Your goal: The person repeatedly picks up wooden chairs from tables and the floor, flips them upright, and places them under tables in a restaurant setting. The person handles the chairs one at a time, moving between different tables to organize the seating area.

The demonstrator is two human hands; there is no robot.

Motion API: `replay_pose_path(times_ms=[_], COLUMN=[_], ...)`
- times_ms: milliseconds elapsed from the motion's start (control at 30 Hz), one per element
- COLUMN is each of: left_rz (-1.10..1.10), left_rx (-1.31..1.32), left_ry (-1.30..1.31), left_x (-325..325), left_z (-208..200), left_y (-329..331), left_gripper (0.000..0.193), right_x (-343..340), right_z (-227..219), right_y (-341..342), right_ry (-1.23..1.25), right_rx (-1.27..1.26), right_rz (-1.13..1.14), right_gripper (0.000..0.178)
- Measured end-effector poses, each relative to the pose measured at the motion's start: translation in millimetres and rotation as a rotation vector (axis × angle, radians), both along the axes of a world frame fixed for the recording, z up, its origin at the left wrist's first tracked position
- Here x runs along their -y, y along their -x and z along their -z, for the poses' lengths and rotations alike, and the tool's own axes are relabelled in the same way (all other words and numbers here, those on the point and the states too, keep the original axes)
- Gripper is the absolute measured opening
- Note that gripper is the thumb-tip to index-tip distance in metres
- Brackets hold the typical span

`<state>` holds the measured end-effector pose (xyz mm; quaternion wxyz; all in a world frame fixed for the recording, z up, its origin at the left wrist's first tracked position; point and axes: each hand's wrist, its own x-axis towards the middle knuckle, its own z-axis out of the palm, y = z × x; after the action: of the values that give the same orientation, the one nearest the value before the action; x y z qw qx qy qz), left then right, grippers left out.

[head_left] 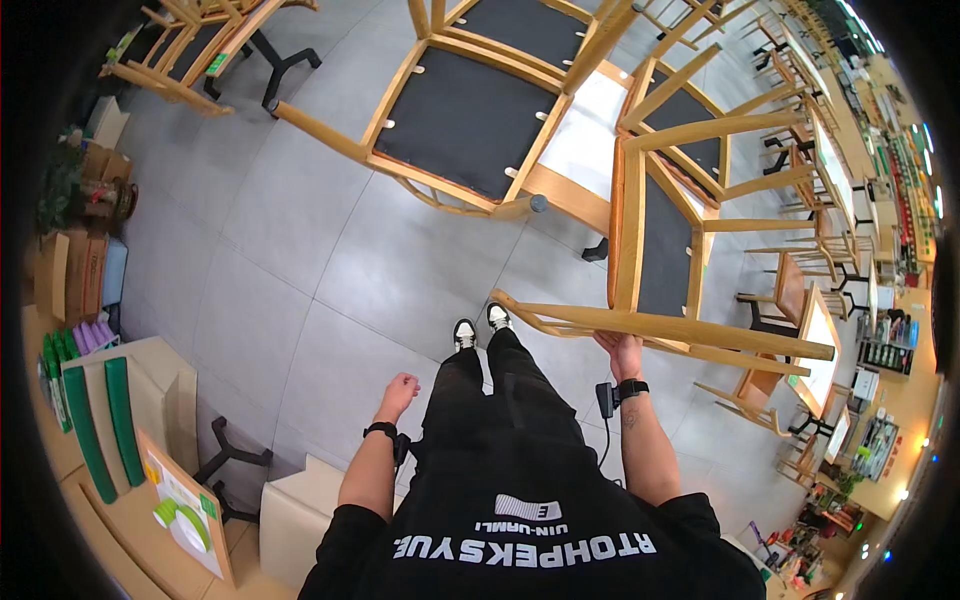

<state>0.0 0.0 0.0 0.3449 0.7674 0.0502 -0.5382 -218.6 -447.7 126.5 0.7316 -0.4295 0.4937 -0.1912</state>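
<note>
An upside-down wooden chair [664,240] with a dark seat underside and its legs pointing up lies at the near right corner of a table [585,150]. My right hand [622,352] is closed at the near wooden part of this chair; its fingertips are partly hidden behind the wood. My left hand [399,394] hangs beside my leg with its fingers curled in and nothing visible in it. Another upturned chair [465,120] rests on the same table, left of the first. Further upturned chairs sit behind these two.
Grey floor tiles [250,260] surround my feet. At lower left are a bench seat [310,510] and a table [185,505] with green and white items. More chairs are stacked at upper left [185,50]. Rows of tables and chairs [800,340] run along the right.
</note>
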Motion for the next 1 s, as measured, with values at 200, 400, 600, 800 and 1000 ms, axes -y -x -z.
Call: replay_pose_path(times_ms=[200, 400, 600, 800, 1000], left_rz=[0.243, 0.41, 0.563, 0.775, 0.634], left_rx=[0.105, 0.154, 0.279, 0.35, 0.409], left_ry=[0.179, 0.296, 0.442, 0.621, 0.886], left_x=[66.1, 156.4, 231.2, 280.4, 306.3], left_z=[-2.8, -62.6, -102.0, -164.7, -189.9], left_y=[-11.5, -21.0, -15.1, -12.6, -11.6], left_gripper=[0.05, 0.074, 0.092, 0.058, 0.039], right_x=[1.2, 14.2, 24.5, 41.3, 37.5], right_z=[-19.0, -53.1, -78.1, -82.1, -65.1], right_y=[2.1, 22.4, 55.4, 93.3, 110.6], right_ry=[0.014, 0.017, 0.022, 0.029, 0.108], right_rx=[0.063, 0.097, 0.125, 0.135, 0.225], right_rz=[0.0, 0.095, 0.13, 0.123, 0.201], right_gripper=[0.044, 0.039, 0.039, 0.056, 0.051])
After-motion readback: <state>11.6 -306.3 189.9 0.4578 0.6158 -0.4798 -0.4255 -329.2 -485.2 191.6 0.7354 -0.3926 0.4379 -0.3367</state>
